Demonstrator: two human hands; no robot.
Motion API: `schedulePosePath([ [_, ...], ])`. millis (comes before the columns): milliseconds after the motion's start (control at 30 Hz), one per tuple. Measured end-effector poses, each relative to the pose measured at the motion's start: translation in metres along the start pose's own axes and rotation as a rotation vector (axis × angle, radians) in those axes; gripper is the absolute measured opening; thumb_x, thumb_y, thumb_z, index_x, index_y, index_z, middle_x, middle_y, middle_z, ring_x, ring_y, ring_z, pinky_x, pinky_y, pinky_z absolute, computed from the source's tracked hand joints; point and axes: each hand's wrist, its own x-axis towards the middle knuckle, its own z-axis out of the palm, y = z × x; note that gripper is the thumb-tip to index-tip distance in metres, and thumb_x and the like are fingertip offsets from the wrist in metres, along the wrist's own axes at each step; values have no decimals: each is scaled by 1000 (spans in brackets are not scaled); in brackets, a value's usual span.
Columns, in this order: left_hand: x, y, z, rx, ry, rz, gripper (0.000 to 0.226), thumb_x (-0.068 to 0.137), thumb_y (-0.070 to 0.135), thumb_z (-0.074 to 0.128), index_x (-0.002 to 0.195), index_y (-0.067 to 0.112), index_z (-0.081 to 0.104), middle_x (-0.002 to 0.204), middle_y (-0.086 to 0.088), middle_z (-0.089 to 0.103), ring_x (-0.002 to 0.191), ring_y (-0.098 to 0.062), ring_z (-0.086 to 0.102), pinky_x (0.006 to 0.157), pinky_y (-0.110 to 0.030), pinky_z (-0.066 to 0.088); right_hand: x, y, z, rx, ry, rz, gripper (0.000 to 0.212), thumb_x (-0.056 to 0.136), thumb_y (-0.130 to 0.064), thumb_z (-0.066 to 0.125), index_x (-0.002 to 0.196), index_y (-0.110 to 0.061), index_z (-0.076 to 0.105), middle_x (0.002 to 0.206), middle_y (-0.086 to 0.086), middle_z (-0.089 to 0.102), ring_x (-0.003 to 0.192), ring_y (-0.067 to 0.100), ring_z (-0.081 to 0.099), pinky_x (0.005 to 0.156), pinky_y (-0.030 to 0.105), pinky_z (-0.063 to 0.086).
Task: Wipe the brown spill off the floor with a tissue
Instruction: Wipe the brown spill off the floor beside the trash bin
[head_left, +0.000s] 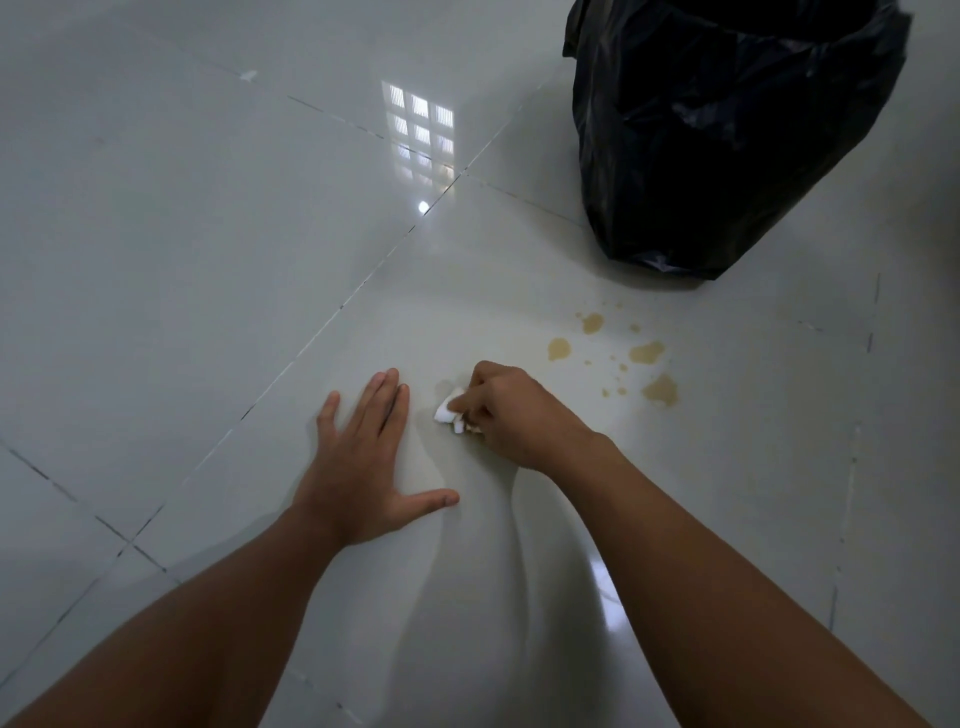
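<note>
**Wiping short of the spill**

Bracing left hand (363, 467) lies flat, fingers spread, on the floor (208, 260). Right hand (511, 415) pinches a crumpled tissue (448, 413); brown spill (623, 358) lies far-right, nearer that hand, bin bag (727, 135) beyond.

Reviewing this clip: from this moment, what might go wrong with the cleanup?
1. The tissue bunched in the right hand looks small against the brown puddles scattered to its right; it may saturate and smear them.
2. Small droplets between the puddles are easily missed.
3. The left hand, flat on the glossy tile floor, may slip.
</note>
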Motion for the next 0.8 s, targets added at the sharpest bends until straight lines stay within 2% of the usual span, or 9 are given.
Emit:
schedulePosePath([
  [133,-1,-1,0,8,-35,10,131,65,99,31,152,1,28,165,-15,18,154,-24,13,118,-62,16,-5,-4,9,-84,-60,-78,34,84,-3,61,108,-22,75,94,4,56,85,24,58,73,33,50],
  [300,-2,-1,-1,1,-39,17,132,66,99,29,151,-1,29,164,-16,19,153,-25,15,117,-63,17,-25,9,-4,-113,-42,-112,27,82,-9,65,100,-23,78,89,3,57,84,21,57,71,30,48],
  [400,-1,-1,-1,-9,-41,14,133,65,100,27,152,0,29,164,-16,20,153,-25,16,117,-64,16,-37,26,-16,-62,118,-27,19,79,-11,70,92,-20,80,87,2,59,76,18,59,68,26,46],
  [467,0,-1,-1,-10,-37,12,133,64,100,26,152,0,29,164,-15,20,153,-24,16,117,-63,16,-39,39,-21,0,294,72,22,81,-7,67,97,-18,79,86,3,58,71,16,56,65,23,44],
  [533,-1,-2,-1,-6,-37,10,133,64,100,26,152,0,29,164,-15,20,153,-24,16,117,-63,16,-37,44,-24,30,368,214,25,86,-8,63,104,-19,76,88,2,55,74,13,52,66,20,42],
  [600,-2,-3,0,-1,-37,4,133,64,100,26,152,1,28,165,-14,19,153,-24,15,117,-64,17,-31,42,-23,-3,309,296,28,88,-9,60,109,-20,74,93,5,55,81,15,52,72,25,44],
  [667,-2,-3,0,0,-35,1,133,64,100,27,152,1,29,165,-14,19,153,-24,15,117,-64,17,-28,35,-18,-14,265,299,29,89,-9,58,111,-20,73,96,8,55,86,20,54,77,29,46],
  [800,-1,-2,-1,13,-40,3,133,64,100,26,152,1,29,165,-15,19,153,-25,16,117,-63,17,-30,21,-8,-3,188,238,28,90,-10,55,104,-21,76,96,5,56,87,20,57,73,22,40],
])
